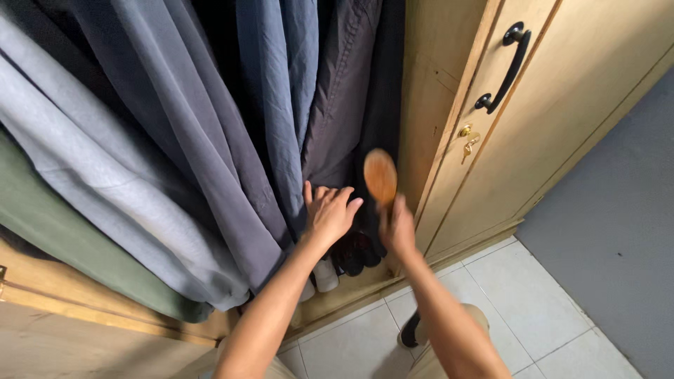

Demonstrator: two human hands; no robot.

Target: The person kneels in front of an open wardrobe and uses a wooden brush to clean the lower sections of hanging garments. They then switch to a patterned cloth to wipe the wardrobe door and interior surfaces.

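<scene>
An open wooden wardrobe (435,91) fills the upper left and centre of the frame, holding hanging garments: green, pale grey, blue, then a dark grey one (340,98). At centre the left hand (328,214) presses flat against that dark cloth, fingers released and spread, seemingly steadying it. Just right, the right hand (397,228) has its fingers clenched around a wooden brush (380,175), raised against the fabric.

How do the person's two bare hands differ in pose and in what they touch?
The left hand is open, fingers spread flat against the dark grey hanging garment; the right hand is closed around the handle of an oval wooden brush. The left hand holds nothing; the right hand keeps the brush upright. Both reach into the light wooden wardrobe.
</scene>
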